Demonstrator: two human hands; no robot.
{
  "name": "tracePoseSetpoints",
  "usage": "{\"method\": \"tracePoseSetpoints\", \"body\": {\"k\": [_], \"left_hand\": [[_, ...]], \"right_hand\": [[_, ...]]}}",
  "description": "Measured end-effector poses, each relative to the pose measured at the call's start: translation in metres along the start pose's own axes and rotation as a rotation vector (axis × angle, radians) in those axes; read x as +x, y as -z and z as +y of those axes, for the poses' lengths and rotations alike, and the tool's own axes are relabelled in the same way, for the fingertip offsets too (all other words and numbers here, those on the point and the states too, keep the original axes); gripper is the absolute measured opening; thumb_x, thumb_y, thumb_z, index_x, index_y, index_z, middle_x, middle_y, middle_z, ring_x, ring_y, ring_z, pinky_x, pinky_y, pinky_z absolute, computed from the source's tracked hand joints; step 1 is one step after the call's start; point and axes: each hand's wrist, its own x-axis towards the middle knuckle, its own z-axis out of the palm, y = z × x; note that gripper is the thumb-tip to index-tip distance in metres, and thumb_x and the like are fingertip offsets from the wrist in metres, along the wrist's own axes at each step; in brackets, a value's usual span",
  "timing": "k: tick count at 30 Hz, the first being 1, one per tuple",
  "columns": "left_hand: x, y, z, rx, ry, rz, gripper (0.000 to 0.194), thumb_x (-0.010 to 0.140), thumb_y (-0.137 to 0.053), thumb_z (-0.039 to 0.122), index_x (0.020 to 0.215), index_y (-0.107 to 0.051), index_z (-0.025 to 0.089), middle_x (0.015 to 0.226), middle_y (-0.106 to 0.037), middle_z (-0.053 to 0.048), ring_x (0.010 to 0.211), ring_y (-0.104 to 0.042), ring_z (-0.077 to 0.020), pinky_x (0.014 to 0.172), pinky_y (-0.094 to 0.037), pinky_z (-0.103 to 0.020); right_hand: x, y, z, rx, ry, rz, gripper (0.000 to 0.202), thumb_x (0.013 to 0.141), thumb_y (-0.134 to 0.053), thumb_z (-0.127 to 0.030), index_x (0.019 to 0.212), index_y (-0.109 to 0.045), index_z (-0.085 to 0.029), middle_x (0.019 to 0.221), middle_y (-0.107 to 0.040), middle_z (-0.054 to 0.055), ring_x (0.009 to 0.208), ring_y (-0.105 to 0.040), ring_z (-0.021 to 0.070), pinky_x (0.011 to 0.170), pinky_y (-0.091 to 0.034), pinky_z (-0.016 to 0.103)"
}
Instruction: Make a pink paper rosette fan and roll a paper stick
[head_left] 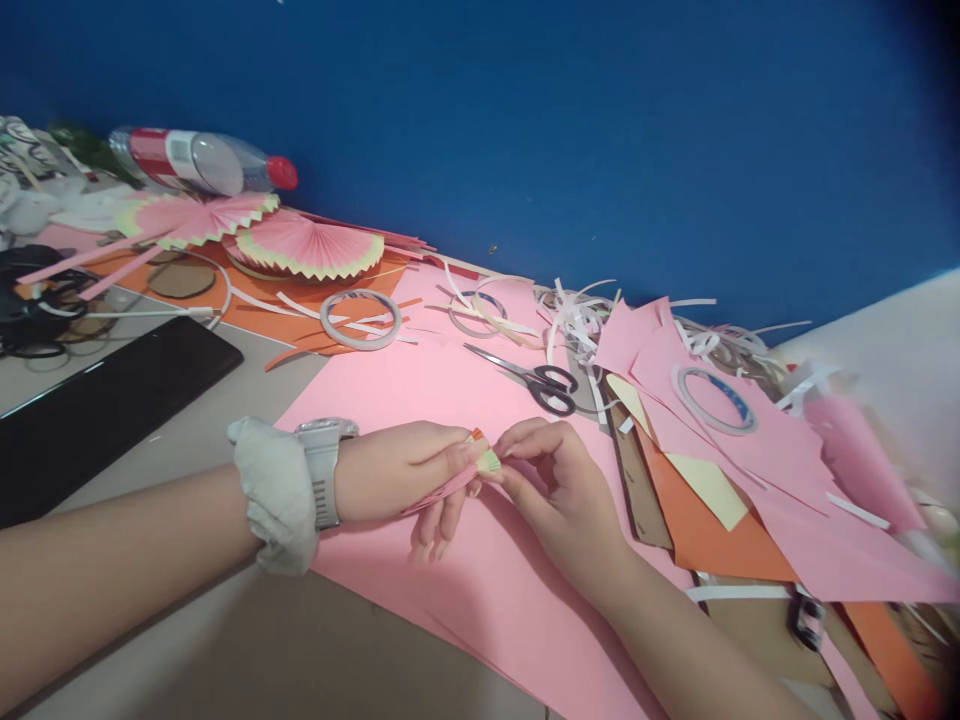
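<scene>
My left hand (409, 465), with a grey watch on its wrist, is closed around a small pleated paper fan (489, 460). Its folded edge shows yellow-green and orange, and a pink part runs under the palm. Thumb and forefinger of my right hand (559, 490) pinch at the fan's yellow-green end; the other fingers are curled. Both hands are over a large pink paper sheet (450, 385). Just beyond them lie black-handled scissors (536, 380), blades pointing left. Most of the fan is hidden by my left hand.
Tape rolls (361, 320) and paper strips (517, 320) lie at the back. Pleated pink fans (311, 245) rest by a plastic bottle (202, 162) along the blue wall. A black phone-like slab (112, 410) is at left; pink sheets (720, 470), orange paper (701, 550) and cardboard (637, 480) pile at right.
</scene>
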Motion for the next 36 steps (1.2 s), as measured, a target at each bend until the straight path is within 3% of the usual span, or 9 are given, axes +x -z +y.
{"method": "tracePoseSetpoints", "body": {"k": [4, 7, 10, 14, 20, 24, 27, 31, 36], "left_hand": [[0.0, 0.0, 0.001, 0.006, -0.001, 0.01, 0.041, 0.096, -0.019, 0.049, 0.078, -0.04, 0.019, 0.049, -0.059, 0.003, 0.035, -0.054, -0.0095, 0.038, -0.038, -0.017], [0.0, 0.0, 0.002, 0.004, -0.003, 0.006, 0.04, 0.097, -0.019, 0.047, 0.078, -0.041, 0.019, 0.049, -0.059, 0.003, 0.034, -0.052, -0.0091, 0.037, -0.037, -0.017], [-0.002, 0.0, 0.004, -0.01, -0.008, 0.002, 0.04, 0.097, -0.021, 0.046, 0.081, -0.044, 0.018, 0.05, -0.058, 0.002, 0.03, -0.045, -0.0072, 0.034, -0.034, -0.017], [-0.004, 0.0, 0.005, 0.017, -0.048, -0.014, 0.041, 0.098, -0.023, 0.04, 0.077, -0.049, 0.016, 0.044, -0.051, 0.005, 0.03, -0.028, -0.0048, 0.038, -0.034, -0.016], [-0.002, -0.002, 0.003, -0.049, -0.046, 0.086, 0.035, 0.095, -0.033, 0.043, 0.083, -0.052, 0.016, 0.065, -0.056, 0.001, 0.05, -0.054, -0.0104, 0.05, -0.046, -0.023], [-0.001, -0.005, 0.004, 0.258, -0.118, 0.312, 0.034, 0.095, -0.035, 0.043, 0.075, -0.047, 0.018, 0.06, -0.05, 0.004, 0.05, -0.05, -0.0096, 0.051, -0.043, -0.022], [-0.001, -0.007, 0.005, 0.378, -0.135, 0.387, 0.034, 0.095, -0.035, 0.045, 0.077, -0.048, 0.019, 0.06, -0.05, 0.004, 0.054, -0.05, -0.0106, 0.054, -0.042, -0.022], [-0.002, -0.008, 0.005, 0.358, -0.139, 0.399, 0.035, 0.095, -0.034, 0.046, 0.077, -0.047, 0.019, 0.057, -0.049, 0.004, 0.051, -0.049, -0.0103, 0.051, -0.041, -0.021], [-0.003, -0.007, 0.005, 0.339, -0.16, 0.363, 0.034, 0.096, -0.033, 0.043, 0.077, -0.048, 0.019, 0.06, -0.048, 0.004, 0.055, -0.048, -0.0108, 0.055, -0.041, -0.023]], "right_hand": [[-0.003, 0.0, 0.003, 0.028, -0.043, 0.014, 0.017, 0.086, -0.06, -0.021, 0.09, -0.045, -0.027, 0.087, -0.054, -0.001, 0.082, -0.057, 0.0129, 0.074, -0.048, 0.029], [-0.001, 0.001, 0.003, -0.032, -0.053, -0.014, 0.025, 0.088, -0.057, -0.023, 0.108, -0.045, -0.03, 0.09, -0.054, 0.0, 0.083, -0.055, 0.0137, 0.077, -0.048, 0.031], [0.003, 0.005, -0.001, -0.166, -0.011, -0.162, 0.039, 0.089, -0.054, -0.026, 0.126, -0.043, -0.031, 0.103, -0.051, 0.005, 0.097, -0.052, 0.0175, 0.089, -0.045, 0.037], [0.005, 0.009, -0.006, -0.222, 0.045, -0.302, 0.047, 0.085, -0.059, -0.028, 0.13, -0.045, -0.032, 0.116, -0.045, 0.008, 0.115, -0.043, 0.0236, 0.098, -0.04, 0.041], [0.004, 0.01, -0.007, -0.18, 0.122, -0.246, 0.061, 0.07, -0.074, -0.031, 0.124, -0.047, -0.03, 0.121, -0.044, 0.008, 0.119, -0.041, 0.0265, 0.102, -0.038, 0.043], [0.004, 0.009, -0.007, -0.164, 0.108, -0.25, 0.071, 0.069, -0.074, -0.032, 0.131, -0.04, -0.029, 0.132, -0.041, 0.008, 0.126, -0.037, 0.0266, 0.108, -0.033, 0.043], [0.003, 0.007, -0.008, -0.199, 0.112, -0.244, 0.074, 0.071, -0.071, -0.027, 0.135, -0.034, -0.028, 0.138, -0.039, 0.007, 0.129, -0.035, 0.0245, 0.109, -0.031, 0.041], [0.004, 0.007, -0.009, -0.213, 0.135, -0.247, 0.067, 0.079, -0.06, -0.018, 0.138, -0.03, -0.027, 0.141, -0.039, 0.007, 0.13, -0.035, 0.0222, 0.11, -0.031, 0.043], [0.006, 0.007, -0.008, -0.19, 0.132, -0.196, 0.048, 0.084, -0.054, -0.015, 0.129, -0.043, -0.029, 0.133, -0.049, 0.007, 0.126, -0.042, 0.0223, 0.105, -0.037, 0.045]]}}
